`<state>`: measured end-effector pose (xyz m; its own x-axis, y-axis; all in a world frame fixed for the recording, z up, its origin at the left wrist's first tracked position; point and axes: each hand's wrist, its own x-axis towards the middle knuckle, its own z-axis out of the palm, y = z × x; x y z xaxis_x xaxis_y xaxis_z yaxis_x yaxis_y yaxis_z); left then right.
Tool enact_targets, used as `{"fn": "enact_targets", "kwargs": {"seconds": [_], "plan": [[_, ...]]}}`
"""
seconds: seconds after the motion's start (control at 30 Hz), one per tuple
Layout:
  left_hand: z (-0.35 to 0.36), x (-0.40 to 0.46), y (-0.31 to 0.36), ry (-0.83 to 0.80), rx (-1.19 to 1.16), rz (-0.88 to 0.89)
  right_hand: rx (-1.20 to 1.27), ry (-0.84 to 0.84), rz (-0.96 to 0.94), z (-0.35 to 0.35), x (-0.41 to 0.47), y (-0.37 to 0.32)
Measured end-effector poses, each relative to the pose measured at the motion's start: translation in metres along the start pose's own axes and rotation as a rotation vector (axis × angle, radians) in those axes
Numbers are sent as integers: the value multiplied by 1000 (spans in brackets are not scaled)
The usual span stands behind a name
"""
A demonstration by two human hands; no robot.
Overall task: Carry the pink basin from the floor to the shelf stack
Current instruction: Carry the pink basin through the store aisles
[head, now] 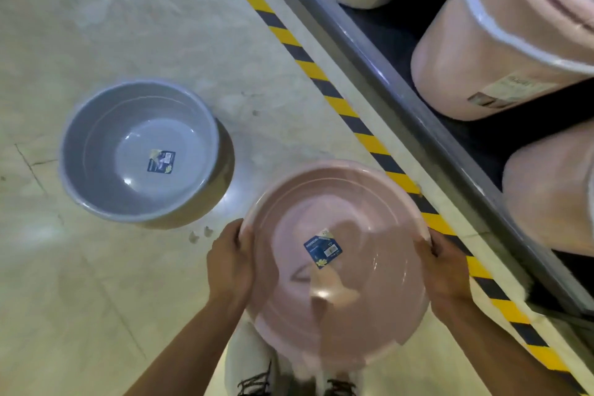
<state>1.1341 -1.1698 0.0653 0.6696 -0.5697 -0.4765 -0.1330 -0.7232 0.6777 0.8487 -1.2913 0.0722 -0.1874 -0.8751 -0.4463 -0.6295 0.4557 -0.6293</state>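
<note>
The left hand [229, 262] and right hand [442, 270] hold the pink basin [334, 267] by its two sides, above the floor [96, 26]. Keep it flat, turn right to the shelf [401, 87], and set it on the pink stack [501, 51].

Pink basin [334, 254] held off the floor, left hand [229, 262] and right hand [442, 270] gripping opposite rims. Grey basin [138, 151] on floor left of it. Shelf [418, 112] with pink stacks [501, 51] to its right.
</note>
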Motion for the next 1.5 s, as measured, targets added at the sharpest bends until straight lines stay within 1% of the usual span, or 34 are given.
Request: {"fn": "enact_targets", "kwargs": {"seconds": [0.1,0.2,0.27,0.37,0.43,0.5,0.53,0.6,0.67,0.73,0.8,0.9,0.97,1.07,1.17,1.23,1.3,1.37,1.5], "plan": [[19,18,-10,-23,3,17,-36,45,-18,20,20,18],[28,34,-21,-100,22,11,-16,51,-34,37,33,33],[32,42,-29,-139,55,39,-27,15,-21,44,42,38],[43,47,-39,-154,50,108,-16,-99,-9,53,55,46],[56,48,-48,-109,31,175,7,-104,-68,59,64,64],[68,51,-59,-22,-18,220,8,-35,-148,65,71,85],[71,53,-64,29,-60,223,26,5,-180,66,75,95],[72,57,-68,95,-183,170,69,43,-195,68,78,104],[71,57,-68,73,-260,97,88,41,-171,69,75,101],[66,54,-65,45,-269,81,75,38,-135,66,73,98],[57,50,-59,55,-256,83,33,63,-97,63,68,89],[24,40,-35,105,-274,99,25,54,-110,49,55,54],[-13,28,-6,144,-290,93,55,24,-149,33,40,10],[-86,7,37,212,-311,61,129,-61,-194,14,6,-78],[-168,-7,81,261,-330,18,111,-173,-212,6,-32,-180],[-216,-11,98,278,-350,-42,92,-257,-204,8,-58,-236],[-255,-3,108,311,-398,-69,93,-325,-229,22,-76,-286],[-285,15,107,343,-456,-106,69,-365,-203,48,-89,-324],[-317,61,76,351,-521,-180,76,-336,-108,117,-93,-352]]}}
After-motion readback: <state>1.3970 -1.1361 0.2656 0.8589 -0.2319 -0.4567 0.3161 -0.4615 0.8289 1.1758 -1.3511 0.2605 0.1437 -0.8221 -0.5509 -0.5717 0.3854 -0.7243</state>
